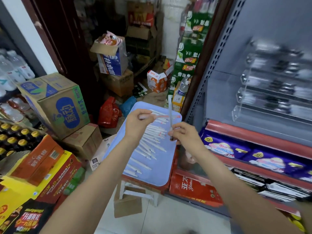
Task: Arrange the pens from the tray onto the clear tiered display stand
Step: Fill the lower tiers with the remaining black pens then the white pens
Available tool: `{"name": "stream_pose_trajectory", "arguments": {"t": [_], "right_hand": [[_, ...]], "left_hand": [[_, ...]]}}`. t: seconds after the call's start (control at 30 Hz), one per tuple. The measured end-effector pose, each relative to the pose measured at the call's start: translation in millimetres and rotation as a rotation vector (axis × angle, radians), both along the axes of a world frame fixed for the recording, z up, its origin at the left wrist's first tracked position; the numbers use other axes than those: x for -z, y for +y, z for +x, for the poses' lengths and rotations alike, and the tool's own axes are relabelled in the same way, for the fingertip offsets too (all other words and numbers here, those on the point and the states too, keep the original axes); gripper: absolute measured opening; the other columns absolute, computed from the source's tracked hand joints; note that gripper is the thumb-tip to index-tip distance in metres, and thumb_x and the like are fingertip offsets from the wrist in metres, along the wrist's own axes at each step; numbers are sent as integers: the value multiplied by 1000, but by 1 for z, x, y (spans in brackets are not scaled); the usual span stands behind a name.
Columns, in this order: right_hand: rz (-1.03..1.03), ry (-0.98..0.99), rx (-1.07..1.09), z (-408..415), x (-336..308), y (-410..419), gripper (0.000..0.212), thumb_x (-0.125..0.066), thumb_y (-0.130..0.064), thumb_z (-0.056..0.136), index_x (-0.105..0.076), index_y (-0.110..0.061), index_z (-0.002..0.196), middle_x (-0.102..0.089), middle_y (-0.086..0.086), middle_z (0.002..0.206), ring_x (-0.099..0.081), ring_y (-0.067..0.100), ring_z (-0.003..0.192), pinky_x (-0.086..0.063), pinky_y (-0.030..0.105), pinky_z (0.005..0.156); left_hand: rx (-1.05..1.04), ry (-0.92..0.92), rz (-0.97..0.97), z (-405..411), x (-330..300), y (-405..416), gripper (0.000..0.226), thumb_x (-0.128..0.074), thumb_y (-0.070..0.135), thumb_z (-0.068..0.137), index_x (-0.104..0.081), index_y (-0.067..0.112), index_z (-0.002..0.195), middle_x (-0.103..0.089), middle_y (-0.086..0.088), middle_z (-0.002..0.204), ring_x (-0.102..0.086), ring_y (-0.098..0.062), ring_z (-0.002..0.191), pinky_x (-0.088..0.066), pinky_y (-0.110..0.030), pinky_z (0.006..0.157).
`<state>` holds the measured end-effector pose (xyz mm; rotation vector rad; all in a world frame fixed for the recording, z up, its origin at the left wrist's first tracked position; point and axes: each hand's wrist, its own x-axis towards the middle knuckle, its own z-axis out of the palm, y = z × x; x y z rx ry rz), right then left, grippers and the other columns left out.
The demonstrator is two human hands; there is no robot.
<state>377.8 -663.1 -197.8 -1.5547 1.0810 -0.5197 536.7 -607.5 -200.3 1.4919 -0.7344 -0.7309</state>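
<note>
right grip [184, 132] pinches upright pen [170, 114]; blue tray [162, 179] holds white pens [152, 141].

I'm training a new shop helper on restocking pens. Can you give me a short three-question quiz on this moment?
1. True or false: both hands hold a pen.
2. Which hand holds its pen upright? A) left B) right
3. Where do the other pens lie?

Key:
1. True: the left hand grips a pen with red markings, the right hand a clear pen.
2. B.
3. On the blue tray; the display stand is to the right.
</note>
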Motion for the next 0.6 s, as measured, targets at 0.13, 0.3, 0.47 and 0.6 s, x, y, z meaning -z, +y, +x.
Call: {"name": "stream_pose_trajectory", "arguments": {"t": [0.13, 0.3, 0.47, 0.6], "right_hand": [[-66, -68, 3, -43, -23, -14, 11, -63, -5, 86, -58, -15, 85, -64, 1, 75, -60, 4, 60, -47, 17, 57], [-117, -90, -14, -108, -41, -38, 19, -64, -6, 86, -57, -23, 80, -61, 2, 71, -55, 6, 60, -45, 20, 57], [-229, -39, -30, -185, -59, -77, 22, -63, -6, 86, -56, -25, 76, -62, -1, 70, -56, 7, 59, -48, 22, 61], [-357, -62, 73, -246, -85, -115, 11, -60, -14, 89, -57, -25, 91, -60, -4, 78, -58, 14, 69, -50, 35, 66]], "left_hand": [[53, 51, -87, -55, -29, -34, 13, -68, 13, 83, -64, 0, 83, -63, 2, 77, -58, 5, 60, -41, -6, 52], [133, -99, -83, -126, -48, -79, 47, -63, 28, 88, -43, 7, 51, -31, 4, 50, -29, -8, 50, -25, -15, 43], [302, -263, -106, -198, -74, -121, 27, -56, 26, 92, -69, 6, 81, -51, -1, 72, -46, -9, 68, -36, -25, 64], [414, -562, -154, -243, -95, -151, 27, -52, 30, 94, -62, 14, 73, -63, 5, 66, -59, -2, 64, -42, -20, 65]]}}
